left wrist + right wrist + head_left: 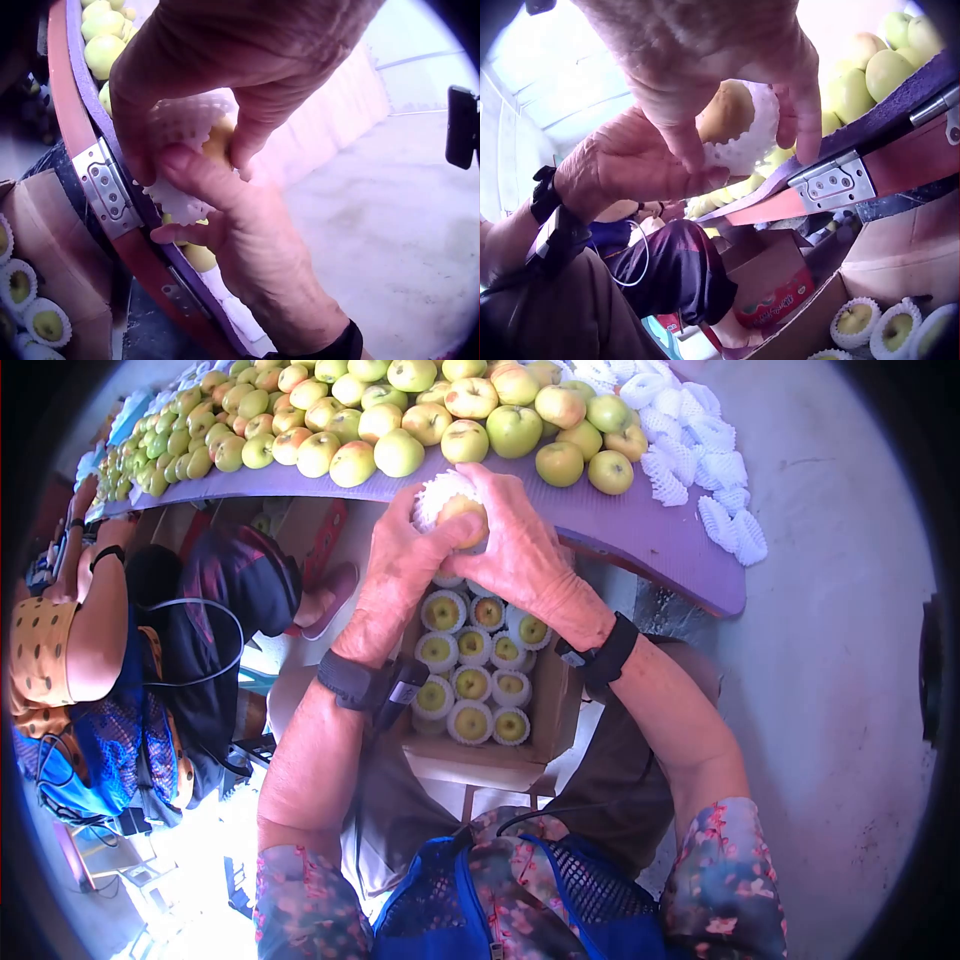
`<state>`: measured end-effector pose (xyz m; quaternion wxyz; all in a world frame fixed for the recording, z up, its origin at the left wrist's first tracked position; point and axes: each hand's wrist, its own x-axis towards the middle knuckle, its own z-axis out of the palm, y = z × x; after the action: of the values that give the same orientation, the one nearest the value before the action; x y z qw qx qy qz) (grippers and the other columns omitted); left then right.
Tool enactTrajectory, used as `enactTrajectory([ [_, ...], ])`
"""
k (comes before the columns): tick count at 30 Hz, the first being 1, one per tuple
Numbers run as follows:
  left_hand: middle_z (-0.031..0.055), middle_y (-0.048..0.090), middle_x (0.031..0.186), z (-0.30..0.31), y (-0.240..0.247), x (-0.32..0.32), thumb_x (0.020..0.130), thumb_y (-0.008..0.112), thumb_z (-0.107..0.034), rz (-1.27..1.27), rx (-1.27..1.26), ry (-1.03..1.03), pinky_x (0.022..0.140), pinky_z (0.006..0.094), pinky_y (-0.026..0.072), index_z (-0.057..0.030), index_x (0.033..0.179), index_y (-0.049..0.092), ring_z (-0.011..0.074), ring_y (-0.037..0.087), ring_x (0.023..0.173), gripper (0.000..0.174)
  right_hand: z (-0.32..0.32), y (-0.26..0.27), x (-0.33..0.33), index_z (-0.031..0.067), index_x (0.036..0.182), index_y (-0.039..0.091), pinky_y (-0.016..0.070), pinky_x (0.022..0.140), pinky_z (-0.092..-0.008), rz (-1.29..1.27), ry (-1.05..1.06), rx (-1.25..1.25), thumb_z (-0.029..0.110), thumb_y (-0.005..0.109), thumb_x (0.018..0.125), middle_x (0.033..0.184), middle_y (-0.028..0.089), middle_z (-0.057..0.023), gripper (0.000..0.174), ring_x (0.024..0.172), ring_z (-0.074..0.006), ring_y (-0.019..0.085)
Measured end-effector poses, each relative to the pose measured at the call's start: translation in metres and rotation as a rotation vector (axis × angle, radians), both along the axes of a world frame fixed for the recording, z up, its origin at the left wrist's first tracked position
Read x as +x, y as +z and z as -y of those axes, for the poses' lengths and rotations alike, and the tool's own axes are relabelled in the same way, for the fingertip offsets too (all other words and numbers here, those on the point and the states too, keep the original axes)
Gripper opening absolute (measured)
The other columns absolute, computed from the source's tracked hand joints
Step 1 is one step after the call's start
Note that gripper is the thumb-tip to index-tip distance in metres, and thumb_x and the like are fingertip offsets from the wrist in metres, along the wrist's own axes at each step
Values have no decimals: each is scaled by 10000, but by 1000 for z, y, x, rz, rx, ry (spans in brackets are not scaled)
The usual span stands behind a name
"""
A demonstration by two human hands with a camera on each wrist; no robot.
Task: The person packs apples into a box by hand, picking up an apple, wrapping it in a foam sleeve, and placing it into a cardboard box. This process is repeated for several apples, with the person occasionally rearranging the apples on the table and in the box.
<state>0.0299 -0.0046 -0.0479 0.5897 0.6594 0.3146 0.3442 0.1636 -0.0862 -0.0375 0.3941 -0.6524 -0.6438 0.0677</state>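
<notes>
Between both hands, above the near edge of the purple tabletop, an apple sits partly inside a white foam net. My left hand curls round it from the left, thumb across its front. From the other side my right hand grips it with fingers and thumb. The left wrist view shows the foam net with the apple's yellow side bare at one end. In the right wrist view the apple shows inside the net's toothed rim.
Loose apples cover the purple table, with empty foam nets at its right end. Below my hands, a cardboard box holds rows of netted apples. Another person's arm is at the left.
</notes>
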Motion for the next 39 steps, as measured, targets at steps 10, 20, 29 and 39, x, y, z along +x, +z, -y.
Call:
enactTrajectory([
  [10, 92, 623, 1088, 0, 2, -7, 773, 765, -222, -1, -71, 11, 811, 288, 492, 32, 1260, 521, 153, 600, 962, 601, -1, 12, -1, 48, 1405, 359, 398, 1047, -415, -15, 79, -107, 200, 829, 660, 1322, 491, -221, 894, 1236, -360, 482],
  [20, 101, 625, 1079, -15, 9, -40, 744, 730, -236, -65, -125, -142, 800, 320, 516, 9, 1258, 519, 179, 618, 931, 607, 21, -12, -39, 41, 1484, 212, 516, 880, -340, -714, 0, -77, 149, 741, 766, 1384, 463, -184, 898, 1163, -230, 541],
  [29, 124, 623, 1107, 33, 13, -91, 738, 718, -280, 46, -275, 54, 786, 331, 527, 23, 1264, 507, 220, 640, 947, 643, 122, -89, -141, 5, 1338, 447, 542, 752, -346, -1114, -117, -566, 178, 657, 817, 1161, 583, -172, 589, 994, -238, 610],
  [39, 126, 622, 1051, 85, -16, -98, 724, 741, -293, 83, -377, 264, 693, 313, 513, 0, 1171, 531, 211, 629, 888, 573, 161, -93, -124, -7, 1271, 513, 558, 697, -369, -1214, -125, -692, 176, 629, 864, 1098, 612, -153, 461, 931, -242, 637],
])
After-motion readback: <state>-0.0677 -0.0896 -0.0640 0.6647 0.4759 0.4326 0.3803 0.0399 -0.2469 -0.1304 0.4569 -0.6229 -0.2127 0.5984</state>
